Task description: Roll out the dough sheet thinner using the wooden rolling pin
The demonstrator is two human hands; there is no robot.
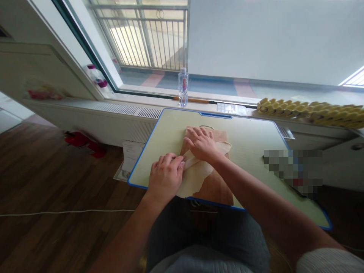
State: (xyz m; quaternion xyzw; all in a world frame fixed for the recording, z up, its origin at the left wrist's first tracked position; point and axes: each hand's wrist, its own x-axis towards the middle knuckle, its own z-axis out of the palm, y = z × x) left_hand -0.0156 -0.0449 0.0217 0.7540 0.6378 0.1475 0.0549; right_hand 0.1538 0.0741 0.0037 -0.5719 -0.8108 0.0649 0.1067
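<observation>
A pale dough sheet (pixel 196 180) is spread on a wooden board (pixel 220 189), which is placed near the front edge of a light yellow-green table (pixel 250 144) with blue border. The upper part of the sheet is folded into a narrow band, and this band is laid slantwise across the board, from the left hand (pixel 166 172) toward the upper right, where its end is left uncovered beyond the right hand (pixel 201 144). By the right hand the middle of the band is covered; its fingers are stretched and slightly spread, with the tips directed to the upper left part of the board. The left hand is held at the lower left end of the band, with its fingers kept near one another and bent a little, and with the thumb turned to the dough; it cannot be told from this view whether the edge is pinched there. The lower part of the sheet is left flat, with an uneven border, and the wood is seen at its right side. Behind the table, a clear bottle (pixel 183 89) is stood upright on the window sill (pixel 148 99), and a yellow wavy object (pixel 309 112) is placed farther right. On the wooden floor (pixel 42 174), at the left, a red object (pixel 85 144) and a white cord (pixel 68 212) are seen.
</observation>
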